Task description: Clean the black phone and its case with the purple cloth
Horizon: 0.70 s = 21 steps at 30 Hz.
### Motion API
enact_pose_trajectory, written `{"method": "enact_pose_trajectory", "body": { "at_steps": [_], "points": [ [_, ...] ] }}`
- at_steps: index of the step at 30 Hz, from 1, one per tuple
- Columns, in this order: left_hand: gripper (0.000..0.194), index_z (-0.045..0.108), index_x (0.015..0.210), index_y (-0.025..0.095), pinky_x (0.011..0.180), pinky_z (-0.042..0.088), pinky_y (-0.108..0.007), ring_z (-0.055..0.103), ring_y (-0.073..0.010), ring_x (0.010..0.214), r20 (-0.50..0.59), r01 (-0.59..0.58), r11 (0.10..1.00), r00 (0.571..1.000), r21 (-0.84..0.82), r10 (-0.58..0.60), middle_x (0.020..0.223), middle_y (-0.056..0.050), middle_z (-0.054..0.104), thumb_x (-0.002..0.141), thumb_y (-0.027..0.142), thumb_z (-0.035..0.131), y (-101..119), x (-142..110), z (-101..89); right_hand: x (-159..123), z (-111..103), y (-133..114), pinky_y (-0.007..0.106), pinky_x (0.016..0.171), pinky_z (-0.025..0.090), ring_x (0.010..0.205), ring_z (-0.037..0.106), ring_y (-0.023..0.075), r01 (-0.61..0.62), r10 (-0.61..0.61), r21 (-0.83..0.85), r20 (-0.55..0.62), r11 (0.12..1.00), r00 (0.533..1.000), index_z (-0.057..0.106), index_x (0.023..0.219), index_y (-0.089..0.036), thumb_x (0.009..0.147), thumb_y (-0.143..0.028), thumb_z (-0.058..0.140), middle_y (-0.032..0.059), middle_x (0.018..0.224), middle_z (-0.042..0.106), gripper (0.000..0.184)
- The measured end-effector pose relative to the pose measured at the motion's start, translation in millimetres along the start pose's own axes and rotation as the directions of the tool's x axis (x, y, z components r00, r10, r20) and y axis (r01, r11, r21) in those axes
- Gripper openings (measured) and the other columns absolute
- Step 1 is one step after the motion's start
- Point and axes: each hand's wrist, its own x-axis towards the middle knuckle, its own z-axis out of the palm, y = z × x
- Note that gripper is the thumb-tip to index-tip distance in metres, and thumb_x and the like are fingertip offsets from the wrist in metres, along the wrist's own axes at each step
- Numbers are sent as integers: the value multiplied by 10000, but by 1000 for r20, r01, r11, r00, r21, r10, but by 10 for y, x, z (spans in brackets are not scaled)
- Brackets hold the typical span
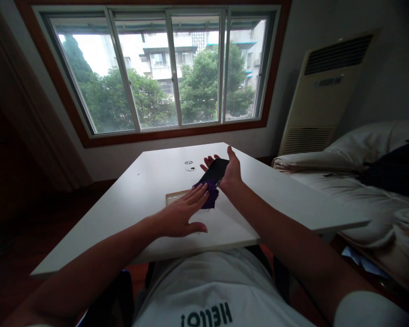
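Note:
My right hand holds a black smartphone tilted above the white table. Its thumb points up, and the fingertips show beyond the phone's far edge. Over the near end of the phone lies a frayed purple cloth. My left hand rests flat on that cloth, fingers stretched out and thumb held apart. Partly hidden behind the left hand is a shallow cream-coloured tray or case with small pale shapes in it; I cannot make out what they are.
The white table has angled corners. Two small round marks or stickers sit near its far middle. A pale sofa with a dark bag stands at the right, beside a floor-standing air conditioner. Windows lie ahead.

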Motion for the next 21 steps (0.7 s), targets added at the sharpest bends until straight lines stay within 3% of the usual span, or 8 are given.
{"method": "enact_pose_trajectory", "body": {
  "at_steps": [3, 6, 11, 14, 17, 21],
  "points": [
    [1004, -14, 1637, 192, 1256, 202, -556, 28, -326, 1555, -1, 1, 1000, 1000, 8, -1, 1678, -165, 24, 935, 644, 545, -18, -5, 24, 22, -10, -47, 466, 879, 590, 869, 706, 222, 41, -41, 19, 14, 999, 999, 532, 984, -214, 840, -674, 640, 39, 828, 675, 495],
    [1004, 22, 1638, 179, 1253, 204, -561, 33, -341, 1552, 1, 7, 1000, 1000, 10, -7, 1675, -179, 12, 927, 655, 548, -19, -5, 44, -57, 16, 62, 446, 875, 597, 863, 705, 220, 38, -38, -3, 50, 999, 998, 551, 977, -222, 846, -632, 663, 41, 825, 684, 444],
    [990, 63, 1633, 127, 1250, 214, -568, 16, -358, 1550, -68, 39, 999, 997, 21, -37, 1667, -218, 36, 935, 635, 549, -13, 3, 48, -343, 91, 424, 411, 837, 616, 833, 711, 223, -74, 84, -104, 97, 992, 992, 585, 985, -207, 865, -548, 690, 60, 827, 699, 377],
    [985, 72, 1628, 101, 1263, 190, -555, 1, -356, 1549, -109, 64, 997, 992, 50, -58, 1665, -230, 48, 942, 623, 548, -20, 4, 31, -435, 128, 503, 417, 807, 623, 836, 713, 227, -156, 168, -96, 137, 983, 976, 585, 992, -200, 874, -531, 688, 59, 844, 699, 366],
    [982, 66, 1630, 112, 1271, 165, -548, 2, -342, 1553, -100, 53, 997, 994, 62, -47, 1668, -220, 53, 943, 628, 541, -21, 8, 12, -364, 136, 381, 432, 795, 626, 836, 715, 234, -159, 163, -48, 102, 986, 981, 567, 971, -213, 876, -550, 673, 49, 823, 690, 366],
    [970, 53, 1634, 133, 1269, 166, -541, 15, -327, 1556, -48, 21, 999, 999, 49, -18, 1670, -205, 31, 950, 631, 527, -8, 12, 7, -134, 75, 74, 457, 841, 616, 853, 717, 226, 11, -12, 27, 42, 1000, 999, 552, 965, -219, 897, -567, 631, 38, 803, 681, 364]
  ]
}}
